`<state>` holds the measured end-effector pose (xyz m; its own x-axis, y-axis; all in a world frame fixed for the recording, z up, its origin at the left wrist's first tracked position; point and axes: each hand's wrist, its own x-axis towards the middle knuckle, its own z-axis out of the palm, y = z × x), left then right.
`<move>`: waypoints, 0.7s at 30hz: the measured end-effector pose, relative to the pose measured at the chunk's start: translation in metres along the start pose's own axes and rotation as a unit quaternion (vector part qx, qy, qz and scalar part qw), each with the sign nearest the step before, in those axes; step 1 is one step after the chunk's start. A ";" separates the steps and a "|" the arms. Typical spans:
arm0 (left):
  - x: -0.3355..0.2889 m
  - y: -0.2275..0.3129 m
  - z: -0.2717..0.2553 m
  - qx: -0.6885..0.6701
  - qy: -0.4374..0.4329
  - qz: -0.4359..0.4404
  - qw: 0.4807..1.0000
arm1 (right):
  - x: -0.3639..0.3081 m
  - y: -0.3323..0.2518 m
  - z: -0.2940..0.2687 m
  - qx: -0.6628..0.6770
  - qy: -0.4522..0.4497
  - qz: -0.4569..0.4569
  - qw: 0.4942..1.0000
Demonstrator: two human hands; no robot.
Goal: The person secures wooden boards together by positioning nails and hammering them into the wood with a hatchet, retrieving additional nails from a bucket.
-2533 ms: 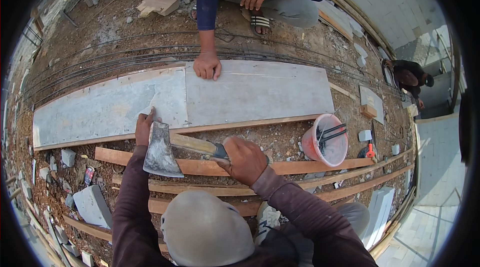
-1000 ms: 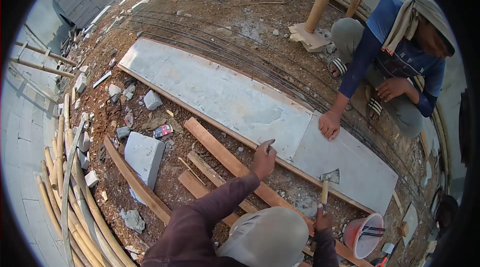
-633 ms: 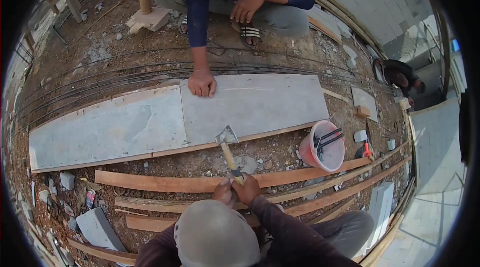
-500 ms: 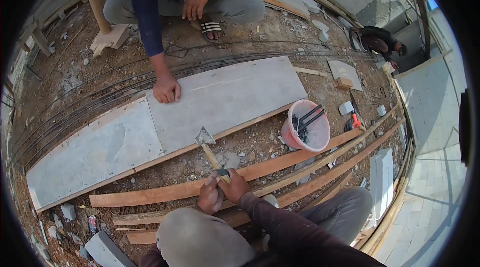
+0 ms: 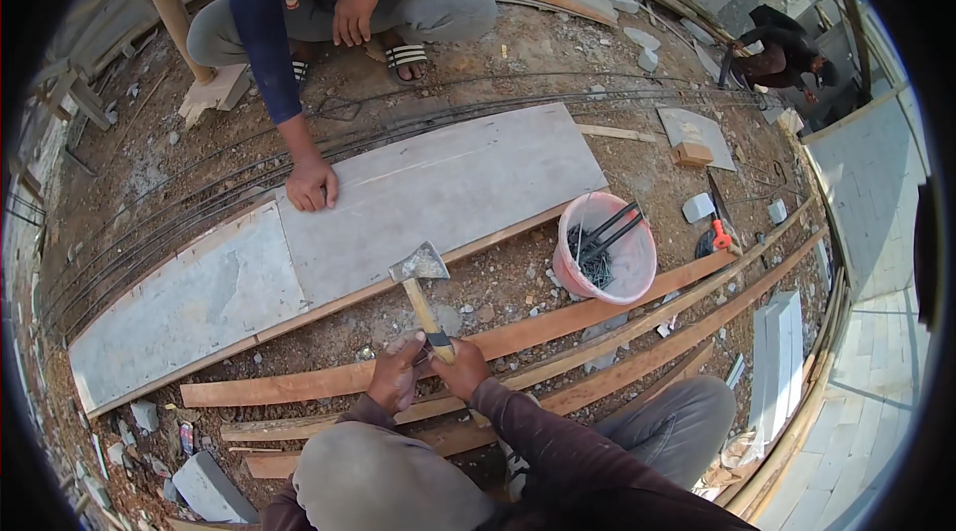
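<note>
My right hand [image 5: 463,370] is wrapped round the wooden handle of a hatchet [image 5: 419,263], its metal head raised toward the long panel. Close beside the handle is my left hand [image 5: 397,373], fingers curled and pinched together; whatever they hold is too small to make out. Beyond the hatchet lies a long pale panel [image 5: 438,182] on a wooden frame, butted against a shorter panel [image 5: 189,302]. A co-worker squats across from me, one hand [image 5: 312,183] resting on the panel near the seam.
A pink bucket [image 5: 637,267] with nails and two black-handled tools stands right of the panel. Several wooden strips [image 5: 299,385] lie before me. Thin rods [image 5: 418,118] run behind the panel. Concrete blocks [image 5: 211,491] and an orange-handled tool [image 5: 719,232] sit around. Another person [image 5: 782,53] bends at far right.
My left hand has moved slightly away from the handle and its fingers have shifted. The hatchet head has turned a little. The far-right person has risen somewhat. The view has shifted slightly.
</note>
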<state>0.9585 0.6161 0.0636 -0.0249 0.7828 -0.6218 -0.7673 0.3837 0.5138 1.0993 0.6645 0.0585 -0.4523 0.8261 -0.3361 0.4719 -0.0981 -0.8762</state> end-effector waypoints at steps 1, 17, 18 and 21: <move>0.008 0.002 0.006 0.002 0.004 -0.001 1.000 | 0.002 0.002 -0.008 0.004 -0.002 0.001 1.000; 0.147 0.077 0.055 0.526 0.011 0.394 0.754 | 0.011 0.017 -0.093 0.039 0.166 0.049 0.984; 0.154 0.075 0.054 0.525 0.009 0.392 0.756 | 0.010 0.023 -0.093 0.037 0.168 0.052 0.984; 0.166 0.068 0.052 0.547 0.014 0.415 0.727 | 0.011 0.036 -0.089 -0.006 0.191 -0.006 0.981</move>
<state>0.9351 0.7976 0.0265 -0.2126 0.9627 0.1673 0.4880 -0.0437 0.8718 1.1787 0.7195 0.0538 -0.1417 0.9754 -0.1687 0.4773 -0.0819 -0.8749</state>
